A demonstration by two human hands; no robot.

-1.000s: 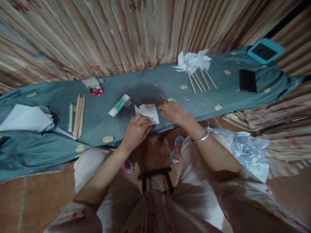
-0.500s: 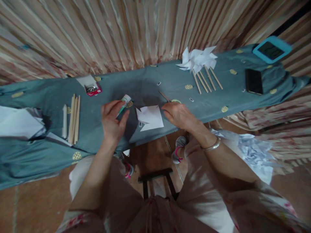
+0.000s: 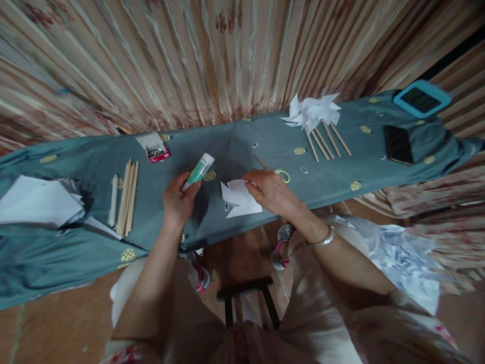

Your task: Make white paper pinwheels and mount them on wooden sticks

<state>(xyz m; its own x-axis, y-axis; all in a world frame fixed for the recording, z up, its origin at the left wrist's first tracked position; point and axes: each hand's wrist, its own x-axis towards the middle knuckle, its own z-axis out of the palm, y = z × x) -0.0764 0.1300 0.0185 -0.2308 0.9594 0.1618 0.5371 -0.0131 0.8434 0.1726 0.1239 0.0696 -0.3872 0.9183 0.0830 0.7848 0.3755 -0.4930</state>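
Observation:
My left hand is closed around a white and green glue stick, held tilted above the cloth, left of the paper. On the cloth in front of me lies a square of white paper with slits cut in from its corners. My right hand is over the paper's upper right part, its fingers stretched left with a gap to the thumb; whether they touch the sheet I cannot tell. Partly behind that hand lie scissors with a light green handle.
Paper pinwheels on sticks lie at the back right, near a phone and a blue-framed digital timer. Leftward are a red box of small metal pieces, wooden sticks, a white stick and stacked paper.
My right hand has moved left, from beside the paper to over it. The glue stick in my left hand has turned, showing more of its label. The view has shifted slightly.

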